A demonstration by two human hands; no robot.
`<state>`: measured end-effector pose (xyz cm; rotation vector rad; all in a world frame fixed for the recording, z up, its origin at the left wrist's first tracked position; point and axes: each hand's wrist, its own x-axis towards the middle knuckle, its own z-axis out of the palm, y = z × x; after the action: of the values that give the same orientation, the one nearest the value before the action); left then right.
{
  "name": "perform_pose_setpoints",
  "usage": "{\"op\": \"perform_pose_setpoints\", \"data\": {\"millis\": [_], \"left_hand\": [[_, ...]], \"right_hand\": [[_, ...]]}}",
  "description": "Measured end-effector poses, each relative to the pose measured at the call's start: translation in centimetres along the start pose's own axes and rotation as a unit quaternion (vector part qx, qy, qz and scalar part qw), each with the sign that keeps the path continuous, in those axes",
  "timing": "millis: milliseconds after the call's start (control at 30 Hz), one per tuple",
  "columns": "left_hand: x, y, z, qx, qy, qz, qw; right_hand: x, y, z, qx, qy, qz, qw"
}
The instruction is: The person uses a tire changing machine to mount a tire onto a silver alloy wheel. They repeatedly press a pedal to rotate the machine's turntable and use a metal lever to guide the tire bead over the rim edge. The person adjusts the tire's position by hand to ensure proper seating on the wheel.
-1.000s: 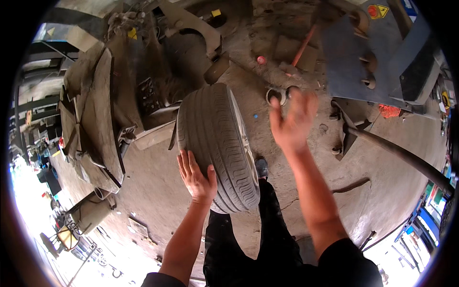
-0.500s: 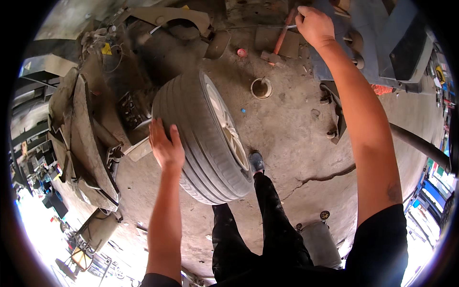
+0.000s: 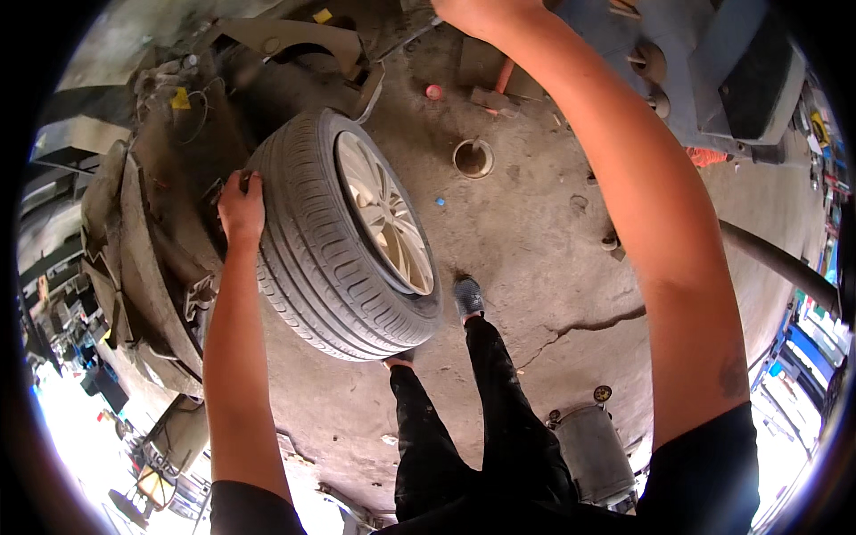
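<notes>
A car wheel (image 3: pixel 312 267), with a black tyre and pale spoked rim, leans to the left in front of me, rim facing up and right. My left hand (image 3: pixel 241 205) grips the tyre's left side with bent fingers. At the top edge, my right hand (image 3: pixel 477 13) is partly cut off, its fingers hidden; a thin metal bar (image 3: pixel 406 43) runs into it from the lower left and appears held. Beyond the wheel, a round metal can (image 3: pixel 473 159) and a red-handled hammer (image 3: pixel 492 100) lie on the floor.
Metal body parts (image 3: pixel 134 250) are piled at left. A dark grey machine (image 3: pixel 740 80) stands upper right, with a long pipe (image 3: pixel 776 259) below it. A metal tank (image 3: pixel 588 455) is behind my right leg. My feet stand on cracked concrete (image 3: pixel 535 250).
The wheel has moved left and tilted, showing more rim, and my left hand moved with it. My right hand went up, closed by the bar, then swung left to the top edge.
</notes>
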<state>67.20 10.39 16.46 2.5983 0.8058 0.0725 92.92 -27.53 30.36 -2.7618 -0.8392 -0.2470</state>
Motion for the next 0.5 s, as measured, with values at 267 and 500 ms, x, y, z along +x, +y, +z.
{"op": "perform_pose_setpoints", "data": {"millis": [267, 500], "left_hand": [[1.7, 0.6, 1.0, 0.023, -0.011, -0.009, 1.000], [3.3, 0.7, -1.0, 0.052, 0.076, 0.017, 0.996]], "right_hand": [[7.5, -4.4, -3.9, -0.037, -0.120, -0.032, 0.992], [6.1, -5.7, -2.9, -0.021, -0.058, -0.037, 0.997]]}}
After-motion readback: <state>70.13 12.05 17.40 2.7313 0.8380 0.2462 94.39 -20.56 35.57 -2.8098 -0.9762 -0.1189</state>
